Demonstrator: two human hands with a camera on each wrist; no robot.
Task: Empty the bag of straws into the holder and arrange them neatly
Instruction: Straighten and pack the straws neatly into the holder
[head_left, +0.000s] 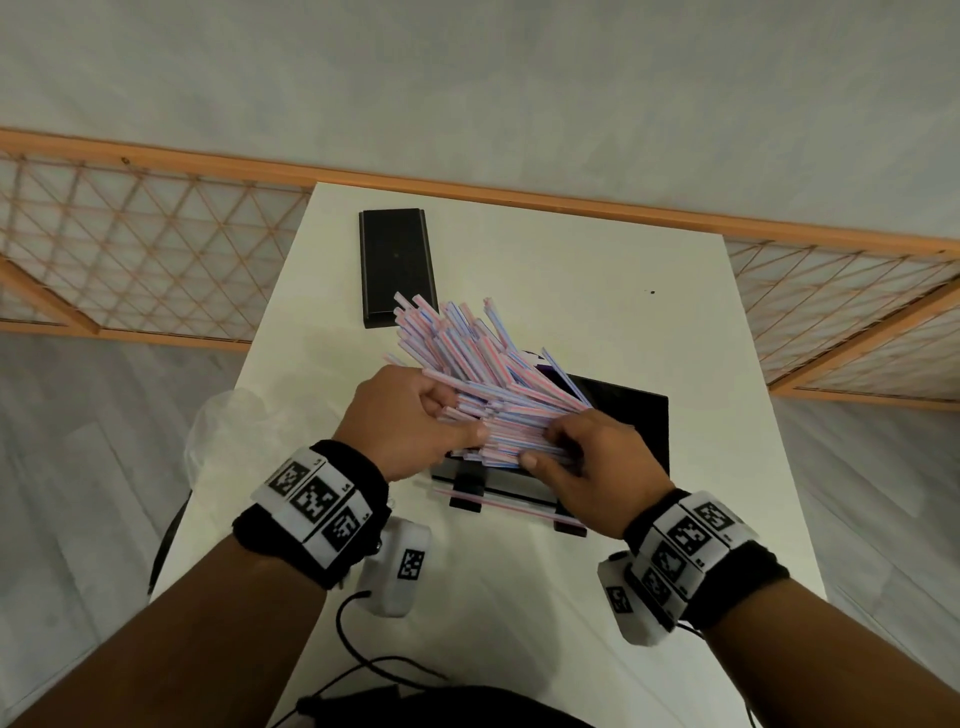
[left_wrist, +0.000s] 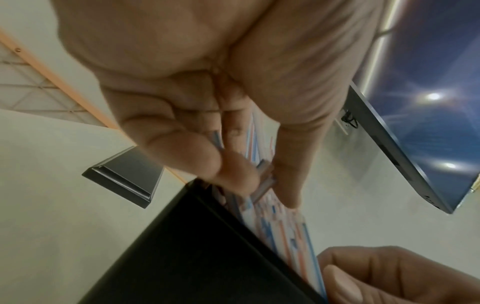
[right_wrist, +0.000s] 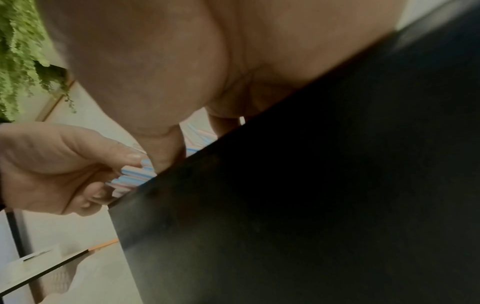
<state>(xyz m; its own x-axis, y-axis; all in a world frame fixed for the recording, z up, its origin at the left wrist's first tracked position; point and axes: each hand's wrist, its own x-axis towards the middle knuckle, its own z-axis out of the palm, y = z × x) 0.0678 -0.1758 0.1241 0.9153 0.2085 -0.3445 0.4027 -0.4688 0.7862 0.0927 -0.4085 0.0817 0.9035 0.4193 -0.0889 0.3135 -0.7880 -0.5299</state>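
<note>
The straws (head_left: 467, 358) sit as a loose, fanned bundle, their near ends down in the black holder (head_left: 631, 415) on the white surface (head_left: 597, 291) and their far ends splayed up and away toward the lid (head_left: 397, 265). The left hand (head_left: 402, 421) curls round the bundle's left side, thumb and fingers pinching several straws; the right hand (head_left: 587, 457) closes on the near ends at the holder's edge. One straw (head_left: 498, 505) lies loose on the surface in front of the holder. These are likely very light, thin and smooth, so they should slide past each other and scatter if squeezed at one point; too hard a pinch could kink them. Best to cup the whole bundle from both sides near the middle and tap the ends level.
</note>
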